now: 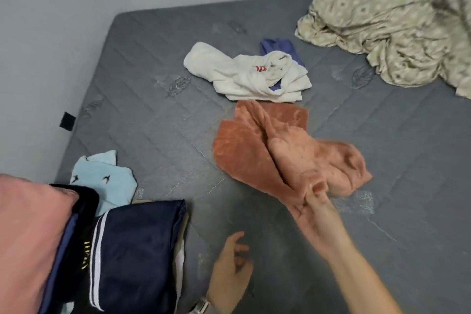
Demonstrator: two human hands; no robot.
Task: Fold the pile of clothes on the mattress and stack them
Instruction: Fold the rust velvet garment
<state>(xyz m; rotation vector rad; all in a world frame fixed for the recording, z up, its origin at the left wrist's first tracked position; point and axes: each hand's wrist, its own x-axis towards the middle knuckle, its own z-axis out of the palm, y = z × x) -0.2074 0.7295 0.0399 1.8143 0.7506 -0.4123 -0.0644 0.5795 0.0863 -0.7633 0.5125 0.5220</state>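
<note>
An orange-pink fleece garment lies crumpled in the middle of the grey mattress. My right hand pinches its near edge, and the cloth is blurred there. My left hand hovers over the mattress at the bottom centre, fingers loosely curled and holding nothing. Beyond the fleece lies a white garment over a blue one. At the bottom left is a stack of folded clothes with a navy piece with white stripes on top. A light blue cloth lies behind it.
A crumpled beige patterned sheet covers the far right corner of the mattress. A pink cloth fills the bottom left corner of the view. A grey wall runs along the mattress's left and far sides.
</note>
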